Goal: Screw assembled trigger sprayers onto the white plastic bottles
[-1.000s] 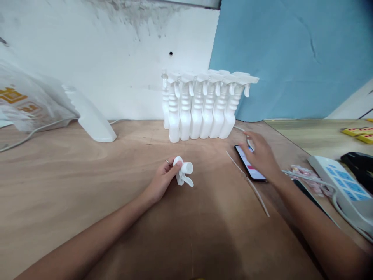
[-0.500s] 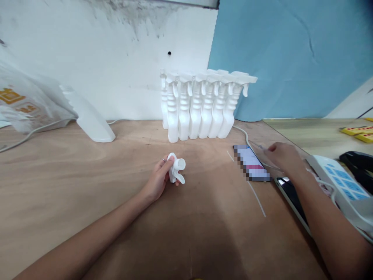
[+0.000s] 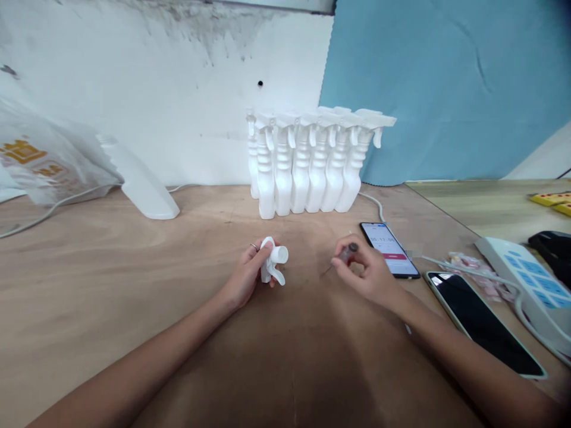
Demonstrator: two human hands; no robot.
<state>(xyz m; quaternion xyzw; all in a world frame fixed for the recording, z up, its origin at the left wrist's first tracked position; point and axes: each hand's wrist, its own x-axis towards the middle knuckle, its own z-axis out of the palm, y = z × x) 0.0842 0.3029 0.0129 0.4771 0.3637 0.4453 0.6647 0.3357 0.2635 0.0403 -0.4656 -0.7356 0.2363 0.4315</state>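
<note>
A white spray trigger head (image 3: 277, 257) is held by my left hand (image 3: 246, 274) above the wooden table (image 3: 214, 368), its round collar facing me. To the right, my right hand (image 3: 368, 274) is closed on a small screwdriver (image 3: 348, 254) with a clear handle and a thin shaft pointing down and left. Some distance separates the two hands. Behind them stands a row of several white spray bottles (image 3: 300, 190) with trigger heads fitted. A headless white bottle (image 3: 149, 193) leans back at the left.
A lit phone (image 3: 392, 255) and a dark phone (image 3: 484, 324) lie at the right, near a power strip (image 3: 520, 267), a cable and small pink packets (image 3: 479, 273). A plastic bag (image 3: 53, 166) rests at the far left against the wall.
My right hand has moved left from beside the phones toward the middle, now with the screwdriver plainly visible in it. My left hand still holds the trigger head in nearly the same place.
</note>
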